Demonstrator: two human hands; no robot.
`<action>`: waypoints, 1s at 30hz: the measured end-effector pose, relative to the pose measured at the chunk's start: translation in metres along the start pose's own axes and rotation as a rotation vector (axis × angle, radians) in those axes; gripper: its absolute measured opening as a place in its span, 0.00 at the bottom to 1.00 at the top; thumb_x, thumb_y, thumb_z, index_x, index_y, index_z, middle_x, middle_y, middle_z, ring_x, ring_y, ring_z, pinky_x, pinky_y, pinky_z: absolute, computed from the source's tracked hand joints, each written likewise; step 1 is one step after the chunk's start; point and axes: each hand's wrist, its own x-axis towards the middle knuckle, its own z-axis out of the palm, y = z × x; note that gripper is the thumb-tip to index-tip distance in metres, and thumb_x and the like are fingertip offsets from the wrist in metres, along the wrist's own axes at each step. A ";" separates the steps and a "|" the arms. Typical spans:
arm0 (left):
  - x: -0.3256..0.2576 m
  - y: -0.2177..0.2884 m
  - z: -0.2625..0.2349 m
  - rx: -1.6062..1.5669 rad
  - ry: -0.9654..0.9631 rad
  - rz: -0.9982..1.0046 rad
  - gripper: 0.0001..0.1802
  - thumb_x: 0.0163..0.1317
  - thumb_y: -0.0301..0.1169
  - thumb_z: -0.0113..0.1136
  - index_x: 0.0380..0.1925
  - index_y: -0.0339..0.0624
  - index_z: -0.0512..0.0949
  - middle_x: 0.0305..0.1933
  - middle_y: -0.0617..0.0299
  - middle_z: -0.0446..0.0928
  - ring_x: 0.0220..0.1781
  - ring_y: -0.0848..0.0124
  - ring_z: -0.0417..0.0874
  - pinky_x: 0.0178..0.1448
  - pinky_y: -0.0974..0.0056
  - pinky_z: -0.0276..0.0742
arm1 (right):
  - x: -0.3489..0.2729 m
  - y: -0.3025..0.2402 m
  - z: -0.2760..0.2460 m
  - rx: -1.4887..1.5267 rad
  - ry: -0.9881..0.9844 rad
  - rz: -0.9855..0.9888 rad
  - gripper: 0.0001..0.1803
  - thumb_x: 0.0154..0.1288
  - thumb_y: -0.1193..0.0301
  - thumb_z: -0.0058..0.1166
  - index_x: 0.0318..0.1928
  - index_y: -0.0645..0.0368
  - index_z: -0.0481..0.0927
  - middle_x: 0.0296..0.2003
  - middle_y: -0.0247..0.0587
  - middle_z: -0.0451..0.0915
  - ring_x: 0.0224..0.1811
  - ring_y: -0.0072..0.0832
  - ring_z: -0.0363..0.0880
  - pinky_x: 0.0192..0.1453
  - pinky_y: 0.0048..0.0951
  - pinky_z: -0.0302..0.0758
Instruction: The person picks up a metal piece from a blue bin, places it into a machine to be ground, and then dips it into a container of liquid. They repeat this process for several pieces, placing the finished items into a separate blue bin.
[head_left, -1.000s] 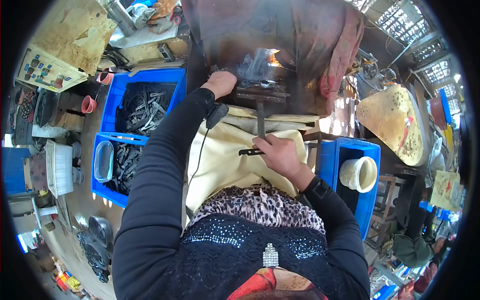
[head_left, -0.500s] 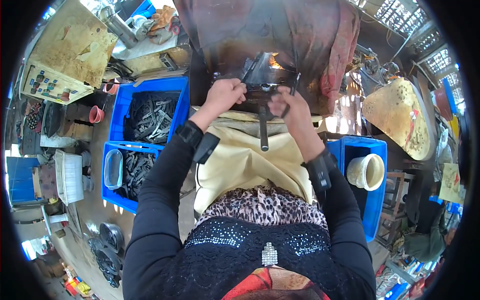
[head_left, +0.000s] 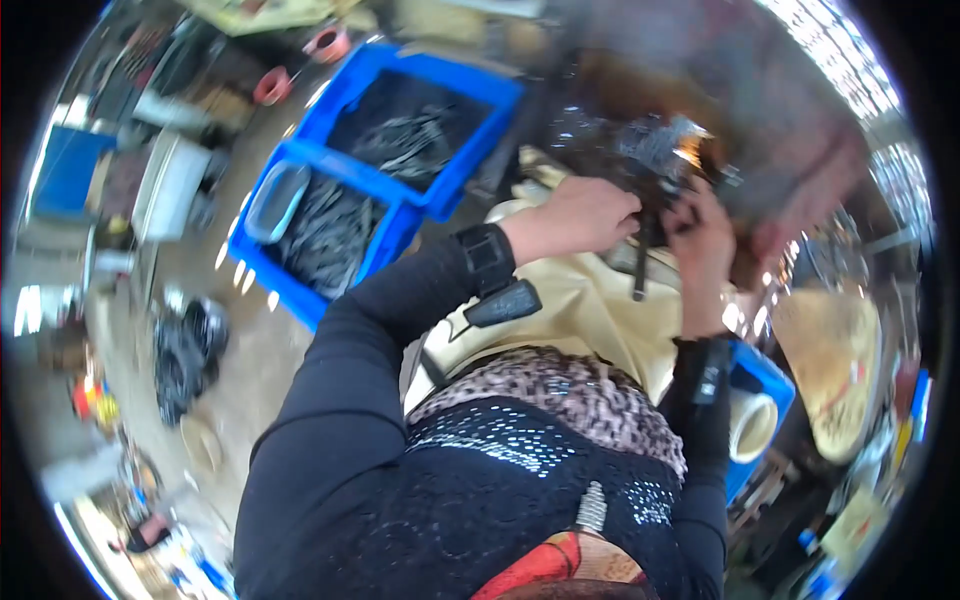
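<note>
My left hand [head_left: 590,215] is closed, thumb and fingers pressed together, near the front of a dark work station. Whatever is in its fingertips is too blurred to make out. Just right of it, a dark bar [head_left: 640,265] points down toward my lap. My right hand [head_left: 703,235] is raised on the other side of this bar, its fingers curled around something dark and small that I cannot name. Beyond both hands, an orange flame [head_left: 690,150] glows beside a hazy, shiny patch. A cream apron [head_left: 600,300] covers my lap below the hands.
At left stand two blue crates [head_left: 420,200] with many dark metal-looking strips; a clear oval tub [head_left: 278,203] sits in the nearer one. A blue bin [head_left: 745,480] with a cream bucket [head_left: 752,425] is at right. Reddish cloth [head_left: 810,190] hangs beside the station.
My view has swung, so the scene sits tilted and farther right. My left hand has drawn back from the station, and its dark strip no longer shows. My hands are closer together.
</note>
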 end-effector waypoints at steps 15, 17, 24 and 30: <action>-0.122 -0.299 -0.019 0.220 0.195 -0.809 0.14 0.61 0.38 0.51 0.28 0.44 0.83 0.35 0.46 0.82 0.39 0.47 0.83 0.43 0.47 0.79 | 0.015 -0.003 -0.096 -1.627 0.338 -0.596 0.20 0.76 0.64 0.42 0.57 0.67 0.73 0.45 0.59 0.80 0.47 0.48 0.80 0.49 0.37 0.75; -0.090 -0.315 0.018 0.219 0.019 -0.767 0.14 0.61 0.36 0.51 0.29 0.42 0.83 0.36 0.47 0.82 0.41 0.48 0.83 0.44 0.48 0.80 | 0.015 -0.007 -0.102 -1.670 0.375 -0.607 0.20 0.75 0.64 0.43 0.57 0.67 0.73 0.47 0.61 0.79 0.50 0.52 0.79 0.50 0.40 0.75; -0.076 -0.365 0.083 0.291 -0.121 -0.781 0.16 0.62 0.37 0.50 0.32 0.40 0.85 0.41 0.44 0.82 0.46 0.51 0.84 0.51 0.50 0.79 | 0.020 0.003 -0.110 -1.651 0.472 -0.663 0.19 0.74 0.65 0.45 0.56 0.66 0.73 0.44 0.63 0.79 0.45 0.55 0.79 0.47 0.46 0.74; -0.108 -0.365 0.057 0.308 -0.037 -0.951 0.17 0.58 0.41 0.54 0.29 0.39 0.85 0.37 0.43 0.83 0.43 0.51 0.85 0.50 0.50 0.80 | 0.009 -0.003 -0.076 -1.615 0.466 -0.573 0.20 0.74 0.65 0.43 0.57 0.66 0.70 0.45 0.63 0.78 0.46 0.58 0.77 0.48 0.49 0.73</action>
